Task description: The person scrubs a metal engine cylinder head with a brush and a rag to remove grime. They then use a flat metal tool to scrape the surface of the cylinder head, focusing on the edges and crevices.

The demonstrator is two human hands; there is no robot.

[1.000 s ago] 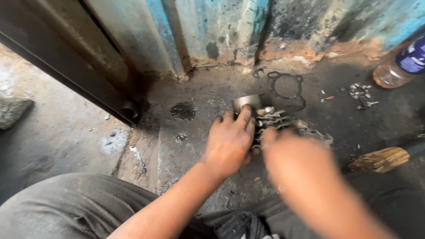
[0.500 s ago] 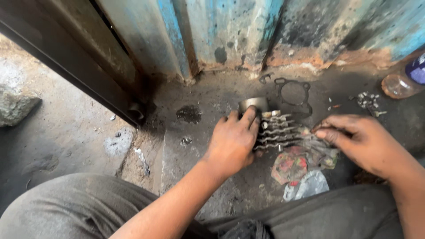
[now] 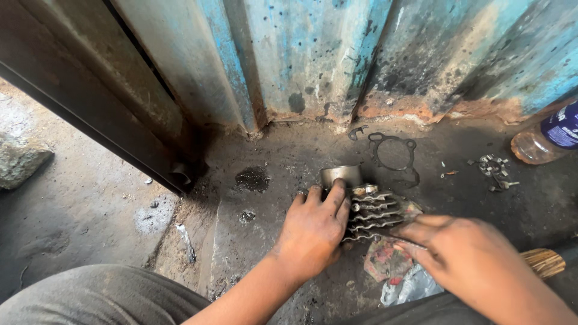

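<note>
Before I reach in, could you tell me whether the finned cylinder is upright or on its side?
On its side: the finned cylinder's sleeve points toward the wall.

Plastic bottle (image 3: pixel 551 137) cut by edge — small bits (image 3: pixel 494 167) (unclear).

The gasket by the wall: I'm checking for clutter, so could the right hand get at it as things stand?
Probably yes. The gasket lies flat on open floor beyond the finned cylinder, uncovered. The right hand would only need to pass over the cylinder.

Left hand (image 3: pixel 313 232) lies palm down, fingers (image 3: pixel 335 197) curled and pressing toward twelve o'clock, forearm running back to seven o'clock; right hand (image 3: pixel 463 259) sits at three o'clock of it, knuckles up, fingers pinched together, pointing nine o'clock.
</note>
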